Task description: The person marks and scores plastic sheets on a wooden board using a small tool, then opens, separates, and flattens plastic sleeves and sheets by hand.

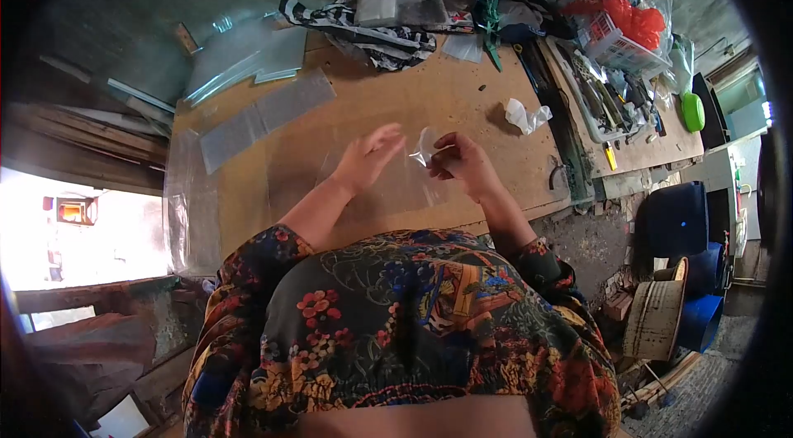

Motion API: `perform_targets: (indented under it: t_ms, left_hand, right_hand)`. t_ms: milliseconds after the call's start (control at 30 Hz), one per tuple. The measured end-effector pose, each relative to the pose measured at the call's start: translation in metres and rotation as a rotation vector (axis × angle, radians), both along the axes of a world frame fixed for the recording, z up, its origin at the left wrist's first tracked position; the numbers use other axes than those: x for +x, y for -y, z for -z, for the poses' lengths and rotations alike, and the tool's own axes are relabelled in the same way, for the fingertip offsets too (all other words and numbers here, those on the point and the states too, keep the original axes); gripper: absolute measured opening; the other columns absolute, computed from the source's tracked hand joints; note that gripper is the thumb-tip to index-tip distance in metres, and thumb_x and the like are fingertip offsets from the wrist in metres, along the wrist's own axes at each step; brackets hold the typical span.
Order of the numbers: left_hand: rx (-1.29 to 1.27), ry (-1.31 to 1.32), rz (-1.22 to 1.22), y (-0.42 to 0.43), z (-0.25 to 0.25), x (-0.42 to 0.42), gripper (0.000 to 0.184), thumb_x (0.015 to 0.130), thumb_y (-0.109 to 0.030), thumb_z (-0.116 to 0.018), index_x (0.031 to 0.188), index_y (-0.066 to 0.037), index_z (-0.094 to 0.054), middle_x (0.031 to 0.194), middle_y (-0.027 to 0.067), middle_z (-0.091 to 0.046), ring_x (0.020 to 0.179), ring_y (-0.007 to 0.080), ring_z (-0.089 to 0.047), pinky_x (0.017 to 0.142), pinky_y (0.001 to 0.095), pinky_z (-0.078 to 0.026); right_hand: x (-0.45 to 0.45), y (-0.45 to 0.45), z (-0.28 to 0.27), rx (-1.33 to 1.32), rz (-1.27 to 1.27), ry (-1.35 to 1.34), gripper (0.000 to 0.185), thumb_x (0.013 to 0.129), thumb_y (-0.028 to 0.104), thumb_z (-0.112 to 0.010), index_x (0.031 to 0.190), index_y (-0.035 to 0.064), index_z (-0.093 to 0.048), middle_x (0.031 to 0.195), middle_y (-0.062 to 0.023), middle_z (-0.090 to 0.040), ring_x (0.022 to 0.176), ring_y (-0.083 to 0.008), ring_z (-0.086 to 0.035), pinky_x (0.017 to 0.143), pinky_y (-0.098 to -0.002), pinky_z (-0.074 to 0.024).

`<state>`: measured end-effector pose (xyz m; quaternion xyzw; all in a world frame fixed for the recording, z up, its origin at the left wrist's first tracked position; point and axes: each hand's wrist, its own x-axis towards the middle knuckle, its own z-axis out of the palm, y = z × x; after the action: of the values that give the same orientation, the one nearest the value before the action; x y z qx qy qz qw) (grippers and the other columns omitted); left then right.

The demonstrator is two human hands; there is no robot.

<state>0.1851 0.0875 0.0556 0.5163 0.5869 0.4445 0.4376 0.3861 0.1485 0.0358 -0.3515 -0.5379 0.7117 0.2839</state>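
A thin sheet of clear plastic film (420, 154) catches the light between my two hands, above the wooden tabletop. Its full outline is hard to make out against the board. My right hand (459, 165) pinches the film's edge between bent fingers and thumb. On the other side, my left hand (372, 159) is open, its fingers stretched out toward the film; whether it touches the film I cannot tell. Two greyish translucent plastic pieces (266, 116) lie end to end beyond my left hand. More clear film (183, 190) covers the table's left end.
Stacked clear sheets (248, 58) lie at the back left. Striped black-and-white cloth (372, 33) and green-handled scissors (491, 33) sit along the back. Crumpled white paper (527, 117) is on the right, before a tool tray (603, 95), a white basket (619, 42) and a yellow-handled tool (610, 156).
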Motion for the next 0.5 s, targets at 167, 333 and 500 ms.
perform_targets:
  t_ms: [167,333,500]
  left_hand:
    - [-0.271,0.255,0.162,-0.009,0.006,0.015,0.023,0.084,-0.021,-0.057,0.099,-0.003,-0.055,0.083,0.0020,-0.059,0.075,0.0090,-0.056,0.068,0.0239,-0.046]
    - [-0.244,0.033,0.082,-0.009,0.016,0.015,0.015,0.084,-0.016,-0.057,0.088,-0.002,-0.057,0.076,0.0013,-0.060,0.065,0.0074,-0.055,0.059,0.0208,-0.046]
    - [-0.329,-0.480,0.076,-0.010,0.037,-0.005,0.023,0.077,-0.021,-0.061,0.090,-0.003,-0.057,0.073,0.0080,-0.062,0.064,0.0156,-0.059,0.060,0.0299,-0.047]
  right_hand:
    - [0.000,-0.002,-0.007,0.106,-0.087,0.074,0.018,0.080,-0.004,-0.044,0.097,-0.0013,-0.046,0.076,-0.0105,-0.063,0.063,-0.0142,-0.059,0.056,-0.0253,-0.0459]
    - [0.006,-0.012,0.006,0.181,0.004,0.227,0.013,0.078,-0.003,-0.046,0.091,-0.0016,-0.050,0.076,-0.0114,-0.063,0.059,-0.0150,-0.058,0.054,-0.0272,-0.0452]
    - [0.022,-0.050,0.046,0.609,-0.211,0.670,0.016,0.075,0.006,-0.054,0.090,0.0004,-0.054,0.076,-0.0117,-0.062,0.068,-0.0225,-0.060,0.062,-0.0328,-0.0464]
